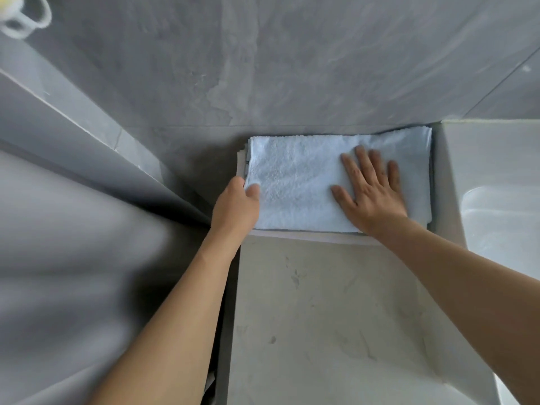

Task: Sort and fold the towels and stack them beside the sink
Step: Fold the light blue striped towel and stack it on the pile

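Observation:
A folded light blue towel (301,182) lies on top of a stack of folded towels (315,237) at the back of the pale stone counter (321,317), against the grey wall and just left of the sink (496,217). My left hand (236,206) grips the blue towel's near left corner, thumb on top and fingers curled under the edge. On the towel's right part my right hand (371,191) presses flat, its fingers spread and straight.
The grey tiled wall (263,68) rises behind the stack. A glass or tiled partition (73,135) runs along the left, with a gap beside the counter's left edge. A white ring-shaped holder (26,16) hangs at the top left.

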Tool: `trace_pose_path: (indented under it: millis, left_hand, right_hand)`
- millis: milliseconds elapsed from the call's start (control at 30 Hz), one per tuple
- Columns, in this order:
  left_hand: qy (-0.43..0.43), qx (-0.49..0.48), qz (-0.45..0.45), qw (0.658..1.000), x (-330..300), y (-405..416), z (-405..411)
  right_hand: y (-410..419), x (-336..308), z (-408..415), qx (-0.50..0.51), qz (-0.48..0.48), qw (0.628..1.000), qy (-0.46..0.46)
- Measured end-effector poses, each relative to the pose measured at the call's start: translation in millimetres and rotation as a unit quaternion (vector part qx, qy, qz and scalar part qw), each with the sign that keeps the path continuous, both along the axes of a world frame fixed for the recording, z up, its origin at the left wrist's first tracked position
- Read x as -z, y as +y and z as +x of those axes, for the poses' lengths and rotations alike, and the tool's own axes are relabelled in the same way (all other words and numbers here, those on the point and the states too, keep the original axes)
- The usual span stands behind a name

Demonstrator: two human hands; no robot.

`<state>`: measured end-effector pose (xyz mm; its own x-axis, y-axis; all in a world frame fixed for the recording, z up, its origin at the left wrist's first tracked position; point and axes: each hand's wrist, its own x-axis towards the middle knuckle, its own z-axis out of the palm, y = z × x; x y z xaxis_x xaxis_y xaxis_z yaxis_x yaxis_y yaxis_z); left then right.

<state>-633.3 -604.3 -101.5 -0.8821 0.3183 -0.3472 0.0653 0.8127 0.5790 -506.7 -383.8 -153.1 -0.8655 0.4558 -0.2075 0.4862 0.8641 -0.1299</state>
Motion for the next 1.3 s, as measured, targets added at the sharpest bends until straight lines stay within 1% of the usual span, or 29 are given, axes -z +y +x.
trace_pose_path:
  millis: [67,167,233,300,333,400,433,500,567,667,867,1033,1300]
  left_hand:
    - [0.058,0.022,-0.014,0.998,6,-1,0]
    - [0.143,0.038,-0.06,0.987,18,0,7]
    - [0.228,0.011,-0.084,0.97,21,4,16]
    - [0.311,-0.017,-0.107,0.944,22,13,24]
    - [0.344,-0.008,-0.093,0.934,22,19,27]
    - [0.372,0.083,-0.039,0.924,24,36,30]
    - [0.365,0.139,-0.027,0.92,23,46,31]
    - [0.325,0.223,-0.038,0.918,25,62,30]
    - [0.284,0.26,-0.065,0.921,29,71,26]
    - [0.249,0.293,-0.11,0.916,38,77,19]
    - [0.224,0.305,-0.145,0.914,49,70,10]
    - [0.24,0.292,-0.154,0.913,54,56,-7]
    - [0.222,0.28,-0.163,0.919,49,56,-6]
  right_hand:
    - [8,-2,3,0.018,0.015,1.0,-0.011]
    - [15,-4,7,0.058,0.01,0.998,-0.008]
    - [18,-4,9,0.078,0.022,0.997,-0.006]
    - [19,-4,10,0.087,0.04,0.995,-0.015]
    - [19,-3,9,0.087,0.046,0.995,-0.022]
    - [19,-1,8,0.084,0.055,0.994,-0.029]
    - [18,1,8,0.084,0.057,0.994,-0.027]
    - [18,3,7,0.088,0.056,0.994,-0.016]
    - [19,5,8,0.09,0.051,0.995,-0.008]
    - [20,7,8,0.091,0.051,0.995,0.003]
    - [20,10,9,0.087,0.063,0.994,0.023]
    - [19,9,10,0.083,0.061,0.994,0.032]
    - [17,6,11,0.086,0.06,0.994,0.018]
